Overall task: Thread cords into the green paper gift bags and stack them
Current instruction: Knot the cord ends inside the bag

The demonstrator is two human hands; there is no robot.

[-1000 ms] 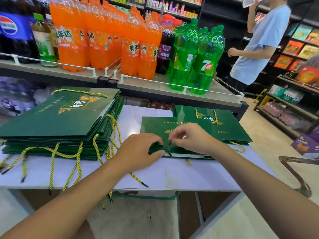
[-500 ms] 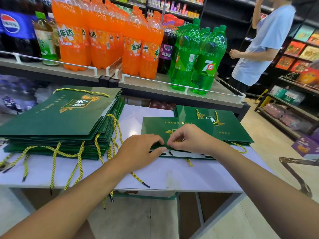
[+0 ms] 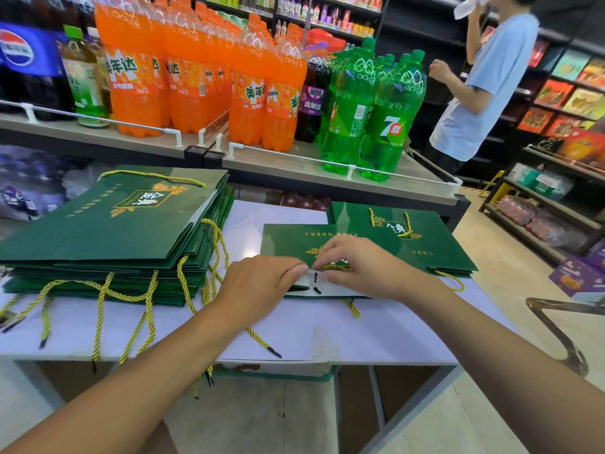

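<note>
A flat green gift bag [image 3: 288, 239] lies on the white table [image 3: 376, 329] in front of me. My left hand [image 3: 258, 286] pinches its near top edge and lifts the flap a little. My right hand [image 3: 363, 267] pinches a yellow cord [image 3: 334, 267] at the bag's edge; the cord's black tip [image 3: 315, 276] pokes down by the holes. A tall stack of green bags [image 3: 108, 231] with yellow cords hanging off stands at the left. A smaller pile of green bags [image 3: 435, 244] lies behind and to the right.
A loose yellow cord [image 3: 262, 341] trails over the table's front edge. A shelf [image 3: 294, 165] with orange and green soda bottles [image 3: 376, 109] runs behind the table. A person in a light blue shirt [image 3: 481, 86] stands at the back right. A metal chair frame [image 3: 556, 326] is at the right.
My fingers have shifted slightly at the bag's edge, and the flap under my left hand is lifted a bit more. The person behind has raised an arm.
</note>
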